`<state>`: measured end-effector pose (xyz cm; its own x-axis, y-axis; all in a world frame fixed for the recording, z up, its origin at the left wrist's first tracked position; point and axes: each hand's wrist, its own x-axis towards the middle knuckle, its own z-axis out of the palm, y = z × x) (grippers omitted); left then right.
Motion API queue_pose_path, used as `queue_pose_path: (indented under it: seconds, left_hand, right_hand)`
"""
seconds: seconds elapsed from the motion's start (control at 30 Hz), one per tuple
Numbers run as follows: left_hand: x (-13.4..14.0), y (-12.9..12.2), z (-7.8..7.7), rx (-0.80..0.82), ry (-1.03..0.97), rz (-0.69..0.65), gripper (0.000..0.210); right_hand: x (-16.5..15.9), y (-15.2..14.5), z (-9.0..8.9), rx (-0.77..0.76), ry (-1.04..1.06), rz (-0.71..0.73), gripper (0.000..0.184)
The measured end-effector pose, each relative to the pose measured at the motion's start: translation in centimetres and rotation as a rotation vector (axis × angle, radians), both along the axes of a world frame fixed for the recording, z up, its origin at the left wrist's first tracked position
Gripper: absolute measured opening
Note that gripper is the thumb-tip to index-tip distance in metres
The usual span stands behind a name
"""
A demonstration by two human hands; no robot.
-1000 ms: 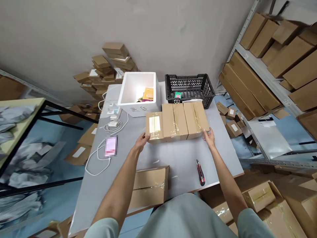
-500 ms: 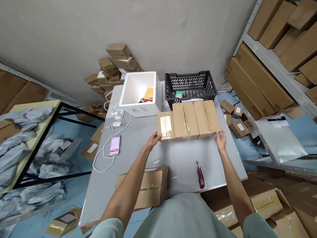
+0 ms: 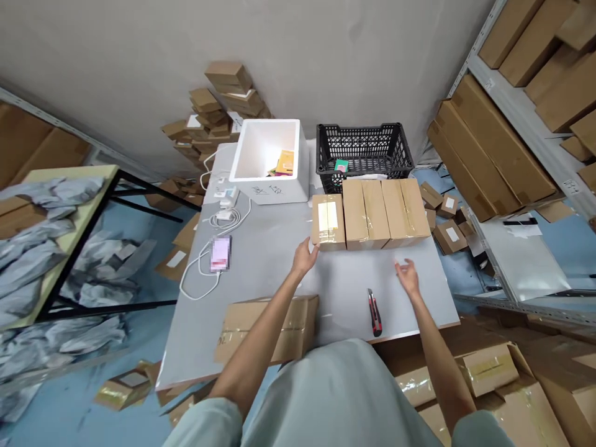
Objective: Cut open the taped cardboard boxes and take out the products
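Three taped cardboard boxes stand in a row on the grey table (image 3: 279, 248). At the lower left corner of the small labelled box (image 3: 328, 234), my left hand (image 3: 305, 257) rests with its fingers apart, touching the cardboard. The middle box (image 3: 356, 214) and the right box (image 3: 406, 211) are taller. My right hand (image 3: 408, 277) hovers just in front of the right box, fingers loosely spread, with nothing in it. A red and black utility knife (image 3: 374, 313) lies near the table's front edge.
Behind the boxes are a black plastic crate (image 3: 367, 129) and a white foam box (image 3: 270, 192) holding small packets. A phone (image 3: 220, 253) with a white cable lies left. Another carton (image 3: 298, 329) sits at the front edge. Shelves (image 3: 503, 81) of boxes rise right.
My right hand has let go of the right box and drawn back toward me. The three boxes have shifted right, and my left hand has stayed at the small box's corner.
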<state>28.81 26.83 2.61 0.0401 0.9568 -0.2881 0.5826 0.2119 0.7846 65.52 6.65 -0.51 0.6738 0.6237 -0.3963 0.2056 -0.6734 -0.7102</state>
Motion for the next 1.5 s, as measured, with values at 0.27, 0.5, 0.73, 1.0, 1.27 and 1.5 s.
queue_pose_path:
  seconds: [0.27,0.5,0.73,1.0,1.27,1.5]
  left_hand:
    - [-14.7,-12.8,2.2,0.246,0.242,-0.044,0.059]
    - [-24.9,-16.6,3.2,0.208,0.314,-0.111,0.079]
    - [-29.3,-18.2,3.1,0.128,0.182,-0.292,0.095]
    - [-33.1,-17.9,2.5,0.054,0.051,-0.599,0.136]
    - [-33.9,-18.2,1.7,0.04,-0.021,-0.602,0.136]
    - [-34.3,-18.5,1.0,0.069,-0.067,-0.556,0.113]
  right_hand:
    - [-12.7,-11.5,-2.2,-0.467,-0.109,0.358,0.052]
    - [-15.5,-10.9,-0.9,-0.558,-0.251,0.414,0.034]
    - [-21.3,-8.2,3.2,-0.326,-0.291,0.529,0.03]
    - [-28.8,-6.3,6.8,-0.044,-0.209,0.483,0.049]
    - [-34.0,-4.2,8.1,-0.032,-0.307,0.386,0.047]
    - [-36.2,-3.2,12.0,0.001,-0.623,0.71,0.053]
